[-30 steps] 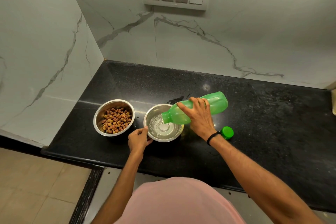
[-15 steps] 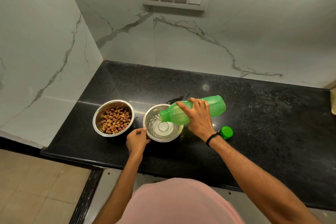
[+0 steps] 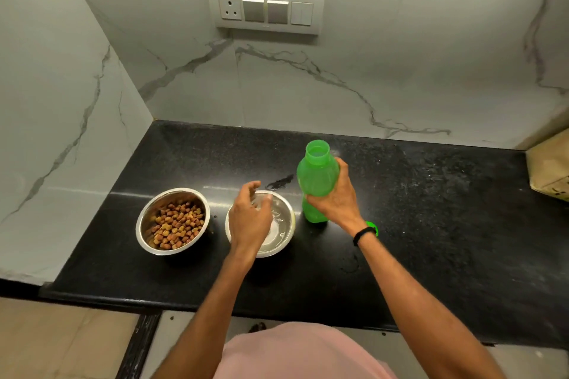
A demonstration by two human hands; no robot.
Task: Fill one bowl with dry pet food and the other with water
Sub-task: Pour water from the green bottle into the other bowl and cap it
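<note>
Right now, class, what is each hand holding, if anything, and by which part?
The right hand grips the upright green bottle around its mid-body. The left hand holds nothing; it hovers, fingers loosely curled, above the water bowl.

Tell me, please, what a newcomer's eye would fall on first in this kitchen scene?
The green bottle stands out most: upright and uncapped, gripped by the right hand just right of the water bowl on the black counter. Next comes the kibble bowl at left, holding brown pet food, beside the water bowl, over which the left hand hovers with loosely curled fingers.
</note>
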